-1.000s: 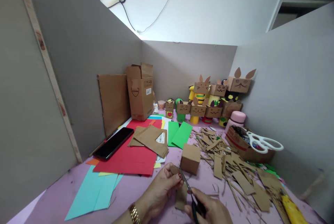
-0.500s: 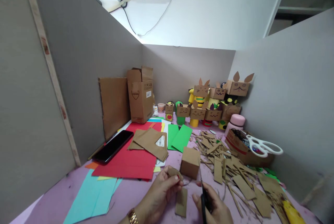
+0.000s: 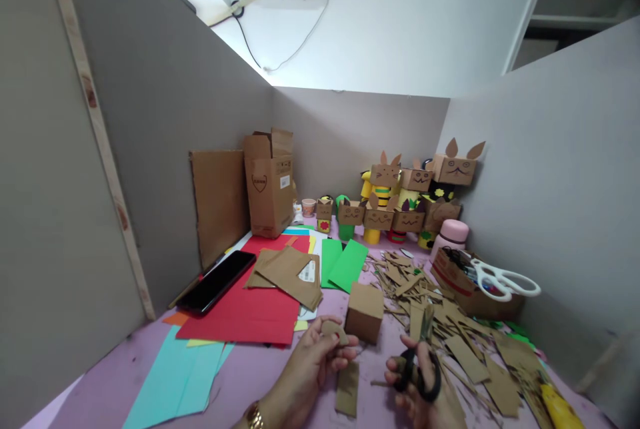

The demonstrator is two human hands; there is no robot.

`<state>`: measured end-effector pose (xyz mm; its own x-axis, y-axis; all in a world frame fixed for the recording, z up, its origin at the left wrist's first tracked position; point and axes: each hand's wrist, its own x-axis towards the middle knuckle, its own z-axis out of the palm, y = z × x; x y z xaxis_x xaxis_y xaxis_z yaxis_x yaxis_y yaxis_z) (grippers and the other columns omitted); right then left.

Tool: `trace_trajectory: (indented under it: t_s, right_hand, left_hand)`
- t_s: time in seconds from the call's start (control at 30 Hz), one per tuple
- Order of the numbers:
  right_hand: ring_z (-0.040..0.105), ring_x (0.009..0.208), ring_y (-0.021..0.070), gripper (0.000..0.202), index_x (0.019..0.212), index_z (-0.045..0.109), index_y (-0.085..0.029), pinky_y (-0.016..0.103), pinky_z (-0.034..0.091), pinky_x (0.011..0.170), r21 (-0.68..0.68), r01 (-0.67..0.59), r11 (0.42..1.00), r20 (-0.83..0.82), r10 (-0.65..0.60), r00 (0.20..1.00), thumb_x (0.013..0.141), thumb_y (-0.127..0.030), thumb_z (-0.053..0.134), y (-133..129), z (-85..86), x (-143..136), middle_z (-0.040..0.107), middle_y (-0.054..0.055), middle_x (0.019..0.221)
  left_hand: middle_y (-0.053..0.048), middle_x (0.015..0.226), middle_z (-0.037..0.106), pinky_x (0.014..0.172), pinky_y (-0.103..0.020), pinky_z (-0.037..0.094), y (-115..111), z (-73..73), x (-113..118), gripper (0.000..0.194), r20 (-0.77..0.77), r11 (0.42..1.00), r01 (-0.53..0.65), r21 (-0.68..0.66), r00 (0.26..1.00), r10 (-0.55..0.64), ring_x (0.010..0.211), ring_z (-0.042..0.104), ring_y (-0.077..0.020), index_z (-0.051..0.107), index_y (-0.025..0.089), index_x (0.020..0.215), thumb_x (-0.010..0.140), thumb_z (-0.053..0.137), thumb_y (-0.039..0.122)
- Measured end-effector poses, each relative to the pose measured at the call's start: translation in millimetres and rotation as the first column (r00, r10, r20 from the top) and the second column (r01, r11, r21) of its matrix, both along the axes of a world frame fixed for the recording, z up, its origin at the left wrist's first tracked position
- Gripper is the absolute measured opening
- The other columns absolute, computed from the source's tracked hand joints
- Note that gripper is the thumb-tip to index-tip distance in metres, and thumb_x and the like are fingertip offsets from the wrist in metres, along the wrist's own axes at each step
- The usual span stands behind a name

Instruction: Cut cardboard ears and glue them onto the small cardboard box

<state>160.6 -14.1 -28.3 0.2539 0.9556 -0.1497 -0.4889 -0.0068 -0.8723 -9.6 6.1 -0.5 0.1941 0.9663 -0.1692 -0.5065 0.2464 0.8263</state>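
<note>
My left hand [image 3: 316,361] pinches a small cardboard piece [image 3: 334,330] with a rounded edge between thumb and fingers. To its right, my right hand [image 3: 425,382] is wrapped round a pair of black-handled scissors [image 3: 417,366], whose blades point away from me over the cardboard scraps. A brown cardboard cube [image 3: 365,312] stands just beyond my left hand, apart from it. On the table below the fingers of that hand lies a cardboard strip [image 3: 347,389]. A thin cardboard sliver [image 3: 382,384] shows beside my right hand.
Cardboard scraps [image 3: 450,322] cover the table's right side. A box [image 3: 457,282] with white-handled scissors [image 3: 505,280] stands behind them, near a pink bottle [image 3: 450,236]. Red paper [image 3: 245,316], a phone [image 3: 217,280] and turquoise paper [image 3: 175,376] lie left. Cardboard animal figures [image 3: 380,216] stand at the back.
My right hand has moved right and turned, taking the scissors away from the cardboard piece. My left hand has shifted slightly, and the piece's rounded edge now shows more.
</note>
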Motion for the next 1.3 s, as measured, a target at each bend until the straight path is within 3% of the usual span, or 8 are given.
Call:
trace_trajectory:
  t_s: [0.17, 0.33, 0.43, 0.57, 0.7, 0.97, 1.1, 1.3]
  right_hand:
    - [0.062, 0.043, 0.0122, 0.063, 0.097, 0.05, -0.018, 0.011, 0.037, 0.031, 0.045, -0.018, 0.999, -0.036, 0.019, 0.999, 0.052, -0.047, 0.083, -0.2, -0.4, -11.9, 0.068, -0.004, 0.053]
    - [0.06, 0.041, 0.0111, 0.058, 0.098, 0.05, -0.017, 0.012, 0.037, 0.033, -0.032, 0.007, 0.999, -0.158, -0.012, 0.987, 0.059, -0.049, 0.077, -0.2, 12.2, -10.2, 0.067, -0.003, 0.052]
    - [0.055, 0.039, 0.0096, 0.049, 0.093, 0.052, -0.017, 0.014, 0.035, 0.036, 0.046, 0.014, 0.999, -0.059, -0.012, 0.998, 0.06, -0.043, 0.077, -0.8, 17.1, -11.7, 0.063, -0.005, 0.048]
    - [0.047, 0.042, 0.0081, 0.033, 0.085, 0.056, -0.017, 0.017, 0.034, 0.044, 0.183, -0.042, 0.982, 0.144, 0.015, 0.99, 0.058, -0.021, 0.075, -0.5, 9.5, -22.7, 0.054, -0.009, 0.046]
    - [0.053, 0.053, 0.0129, 0.025, 0.086, 0.062, -0.016, 0.021, 0.039, 0.051, 0.287, -0.065, 0.956, 0.337, -0.038, 0.941, 0.061, -0.017, 0.067, -0.5, -2.1, -29.9, 0.059, -0.004, 0.057]
    - [0.061, 0.061, 0.0184, 0.029, 0.087, 0.062, -0.016, 0.025, 0.044, 0.058, 0.257, -0.055, 0.965, 0.26, -0.015, 0.965, 0.059, -0.021, 0.068, -0.2, -2.8, -32.1, 0.069, 0.003, 0.067]
    - [0.054, 0.053, 0.0138, 0.03, 0.085, 0.062, -0.016, 0.021, 0.04, 0.052, 0.24, -0.019, 0.971, 0.226, -0.037, 0.973, 0.057, -0.019, 0.073, 1.7, -1.0, -26.9, 0.062, -0.003, 0.057]
    - [0.044, 0.047, 0.0093, 0.034, 0.088, 0.059, -0.016, 0.018, 0.034, 0.046, 0.235, 0.04, 0.971, 0.131, -0.073, 0.989, 0.056, -0.013, 0.07, 1.2, 8.6, -19.0, 0.05, -0.009, 0.052]
  left_hand:
    - [-0.006, 0.078, 0.074, 0.058, -0.017, 0.046, 0.0, -1.6, 0.0, 0.019, -0.007, 0.999, 0.017, 0.034, 1.0, -0.017, 0.064, 0.067, -0.0097, 0.05, 0.016, 0.083, 0.075, 0.067, 0.022]
    - [-0.009, 0.077, 0.075, 0.055, -0.018, 0.047, 3.5, -3.2, 0.9, 0.026, -0.039, 1.0, -0.021, -0.008, 0.999, 0.021, 0.061, 0.068, -0.0118, 0.049, 0.017, 0.088, 0.072, 0.068, 0.022]
    - [-0.011, 0.078, 0.076, 0.055, -0.02, 0.048, 6.4, -4.4, 1.7, 0.034, -0.05, 1.0, -0.013, -0.028, 0.999, 0.012, 0.061, 0.07, -0.015, 0.049, 0.018, 0.093, 0.069, 0.071, 0.025]
    - [-0.012, 0.079, 0.076, 0.056, -0.023, 0.048, 7.4, -9.6, 3.2, 0.04, -0.047, 0.998, 0.051, -0.032, 0.998, -0.053, 0.064, 0.07, -0.018, 0.051, 0.018, 0.09, 0.064, 0.076, 0.032]
    - [-0.012, 0.08, 0.075, 0.058, -0.023, 0.046, 5.4, -15.5, 5.1, 0.042, -0.046, 0.995, 0.104, -0.014, 0.993, -0.104, 0.065, 0.069, -0.0176, 0.054, 0.018, 0.088, 0.061, 0.079, 0.038]
    - [-0.009, 0.088, 0.073, 0.076, -0.031, 0.046, 1.5, -17.9, 9.9, 0.037, -0.011, 0.98, 0.189, 0.06, 0.982, -0.188, 0.094, 0.066, -0.0257, 0.061, 0.019, 0.084, 0.061, 0.079, 0.042]
    - [-0.005, 0.081, 0.071, 0.068, -0.025, 0.044, -0.5, -19.6, 11.5, 0.039, -0.06, 0.971, 0.214, 0.102, 0.976, -0.209, 0.081, 0.066, -0.02, 0.061, 0.019, 0.087, 0.062, 0.078, 0.044]
    - [-0.003, 0.067, 0.068, 0.05, -0.018, 0.032, -3.3, -26.9, 13.7, 0.037, -0.241, 0.913, 0.376, 0.159, 0.911, -0.334, 0.053, 0.056, -0.0091, 0.057, 0.016, 0.073, 0.063, 0.077, 0.045]
